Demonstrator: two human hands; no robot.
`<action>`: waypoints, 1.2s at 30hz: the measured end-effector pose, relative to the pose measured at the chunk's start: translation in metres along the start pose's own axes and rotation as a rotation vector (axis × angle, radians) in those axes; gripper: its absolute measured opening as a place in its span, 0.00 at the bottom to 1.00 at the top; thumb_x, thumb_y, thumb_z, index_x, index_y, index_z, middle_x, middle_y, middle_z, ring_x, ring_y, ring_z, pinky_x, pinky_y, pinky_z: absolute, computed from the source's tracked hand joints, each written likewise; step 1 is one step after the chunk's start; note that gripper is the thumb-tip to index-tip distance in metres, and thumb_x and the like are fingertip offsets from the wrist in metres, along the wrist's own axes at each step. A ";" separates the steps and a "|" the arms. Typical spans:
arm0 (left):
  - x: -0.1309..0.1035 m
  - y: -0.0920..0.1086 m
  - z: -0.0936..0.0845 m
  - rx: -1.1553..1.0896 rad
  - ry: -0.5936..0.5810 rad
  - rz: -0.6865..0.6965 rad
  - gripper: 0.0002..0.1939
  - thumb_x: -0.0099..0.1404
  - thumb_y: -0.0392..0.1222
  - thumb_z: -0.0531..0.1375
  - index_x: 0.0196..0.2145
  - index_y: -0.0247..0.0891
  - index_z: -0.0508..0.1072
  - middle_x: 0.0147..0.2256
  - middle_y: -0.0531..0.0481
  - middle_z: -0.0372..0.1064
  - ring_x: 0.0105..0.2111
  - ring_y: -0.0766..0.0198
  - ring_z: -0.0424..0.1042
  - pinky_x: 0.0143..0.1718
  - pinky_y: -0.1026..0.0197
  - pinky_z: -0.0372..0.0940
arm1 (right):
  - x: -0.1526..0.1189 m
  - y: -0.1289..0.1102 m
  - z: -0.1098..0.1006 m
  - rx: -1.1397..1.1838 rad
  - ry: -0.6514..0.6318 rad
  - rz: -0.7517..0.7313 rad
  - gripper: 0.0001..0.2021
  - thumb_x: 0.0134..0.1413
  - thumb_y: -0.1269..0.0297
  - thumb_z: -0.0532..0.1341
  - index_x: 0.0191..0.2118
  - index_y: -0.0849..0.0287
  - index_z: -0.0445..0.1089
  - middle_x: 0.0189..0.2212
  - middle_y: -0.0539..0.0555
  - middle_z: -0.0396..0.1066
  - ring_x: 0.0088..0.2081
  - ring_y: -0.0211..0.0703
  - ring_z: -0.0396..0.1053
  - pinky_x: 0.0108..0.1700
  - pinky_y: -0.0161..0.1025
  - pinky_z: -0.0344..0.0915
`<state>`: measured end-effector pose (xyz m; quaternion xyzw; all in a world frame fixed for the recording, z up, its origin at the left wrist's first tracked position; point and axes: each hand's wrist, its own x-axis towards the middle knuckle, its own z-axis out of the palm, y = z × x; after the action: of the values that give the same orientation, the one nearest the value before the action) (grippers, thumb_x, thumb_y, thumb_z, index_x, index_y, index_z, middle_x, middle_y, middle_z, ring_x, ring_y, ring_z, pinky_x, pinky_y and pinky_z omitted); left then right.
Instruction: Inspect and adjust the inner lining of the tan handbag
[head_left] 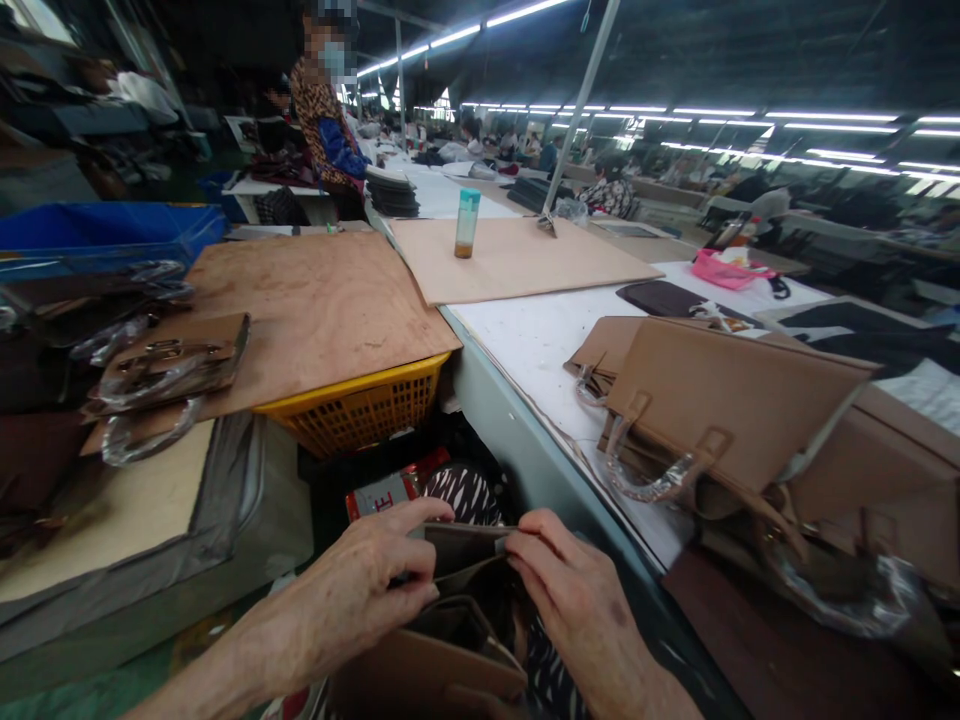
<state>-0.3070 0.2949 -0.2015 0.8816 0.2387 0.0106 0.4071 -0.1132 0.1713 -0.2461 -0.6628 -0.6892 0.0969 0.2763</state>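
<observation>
A brown handbag [420,665] rests low in front of me with its mouth facing up, showing a dark lining and an inner pocket. My left hand [375,565] grips the far rim at its left corner, index finger along the edge and thumb below. At the right end of the same rim, my right hand [574,595] has its fingers curled over the edge. The lower part of the bag is cut off by the frame. Under the bag shows black-and-white patterned cloth [551,665].
Brown handbags [739,385] with plastic-wrapped handles lie on the white-topped table at right; another handbag [187,350] lies at left. A yellow basket [360,405] stands under a wooden board [322,300]. A bottle [466,225] stands ahead. A masked person [322,130] stands beyond.
</observation>
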 end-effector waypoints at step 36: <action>0.008 -0.015 0.005 -0.096 0.158 -0.020 0.11 0.57 0.32 0.51 0.18 0.35 0.59 0.29 0.53 0.65 0.28 0.68 0.63 0.32 0.67 0.55 | -0.004 0.010 0.019 0.110 0.143 -0.028 0.10 0.61 0.73 0.49 0.41 0.56 0.65 0.36 0.54 0.70 0.37 0.42 0.70 0.38 0.37 0.68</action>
<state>-0.3049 0.3028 -0.2174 0.8550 0.2783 0.0876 0.4288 -0.1142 0.1733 -0.2677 -0.6420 -0.6707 0.0833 0.3622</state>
